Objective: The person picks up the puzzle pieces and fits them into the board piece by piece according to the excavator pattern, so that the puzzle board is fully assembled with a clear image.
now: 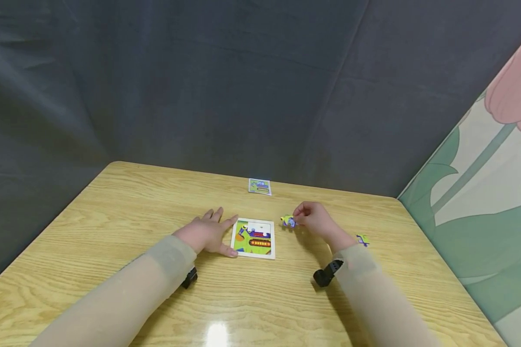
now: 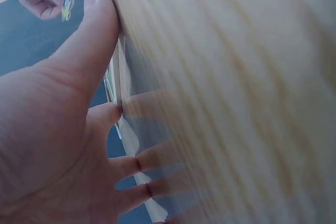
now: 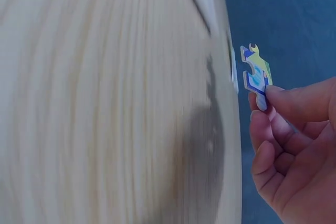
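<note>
A square puzzle board [image 1: 253, 256] with a white frame lies on the table, its picture of a digger partly filled and a white gap showing at the top right. My left hand [image 1: 207, 233] rests with spread fingers at the board's left edge, thumb and index touching the frame. To the right of the board, my right hand [image 1: 314, 219] pinches a puzzle piece [image 3: 257, 77] between thumb and fingers, held above the table. Another puzzle piece [image 1: 362, 239] lies on the table beside my right wrist.
A small picture card [image 1: 260, 186] with a blue digger lies near the table's back edge. The wooden table [image 1: 243, 303] ends against a dark curtain [image 1: 226, 96] behind it. A wall with a painted tulip [image 1: 503, 159] stands at the right.
</note>
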### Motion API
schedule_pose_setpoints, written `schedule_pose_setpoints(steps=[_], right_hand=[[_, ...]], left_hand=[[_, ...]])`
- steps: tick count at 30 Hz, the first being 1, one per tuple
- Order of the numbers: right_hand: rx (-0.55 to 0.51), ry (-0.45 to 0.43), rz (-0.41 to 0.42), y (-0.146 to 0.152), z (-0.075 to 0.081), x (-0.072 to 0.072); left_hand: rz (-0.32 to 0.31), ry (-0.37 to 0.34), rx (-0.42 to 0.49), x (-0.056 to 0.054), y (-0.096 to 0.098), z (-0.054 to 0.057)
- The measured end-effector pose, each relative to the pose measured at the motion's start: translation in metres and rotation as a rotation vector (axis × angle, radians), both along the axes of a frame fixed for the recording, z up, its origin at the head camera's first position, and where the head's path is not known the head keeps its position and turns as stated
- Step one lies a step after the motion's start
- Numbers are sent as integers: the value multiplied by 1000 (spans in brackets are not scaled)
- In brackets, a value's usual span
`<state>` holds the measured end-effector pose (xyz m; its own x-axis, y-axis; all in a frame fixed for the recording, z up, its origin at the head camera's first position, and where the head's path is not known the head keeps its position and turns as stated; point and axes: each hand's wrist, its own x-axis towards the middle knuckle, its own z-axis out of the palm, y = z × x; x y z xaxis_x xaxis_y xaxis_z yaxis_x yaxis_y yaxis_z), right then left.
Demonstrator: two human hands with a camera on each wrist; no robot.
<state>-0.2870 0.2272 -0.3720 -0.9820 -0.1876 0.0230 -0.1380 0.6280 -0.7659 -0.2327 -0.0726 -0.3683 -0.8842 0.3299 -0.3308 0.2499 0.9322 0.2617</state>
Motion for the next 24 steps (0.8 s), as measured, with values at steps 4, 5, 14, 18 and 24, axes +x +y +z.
schedule_pose_setpoints(steps=[4,5,14,18,24], right_hand=[[-51,-33,-10,-19,0,2],[-57,-38,-10,-25,1,3],[-80,-85,28,-62,-6,-2],[-71,-101,55,-74,-7,-3],[-53,-125,80,-85,-8,-2]], left_hand=[[-6,7,5,-2,-1,-2],[-6,6,7,-2,-1,-2],[-4,0,-24,-4,-3,-3],[-8,4,-24,-4,-2,-3],[-10,6,-27,-5,-2,-2]])
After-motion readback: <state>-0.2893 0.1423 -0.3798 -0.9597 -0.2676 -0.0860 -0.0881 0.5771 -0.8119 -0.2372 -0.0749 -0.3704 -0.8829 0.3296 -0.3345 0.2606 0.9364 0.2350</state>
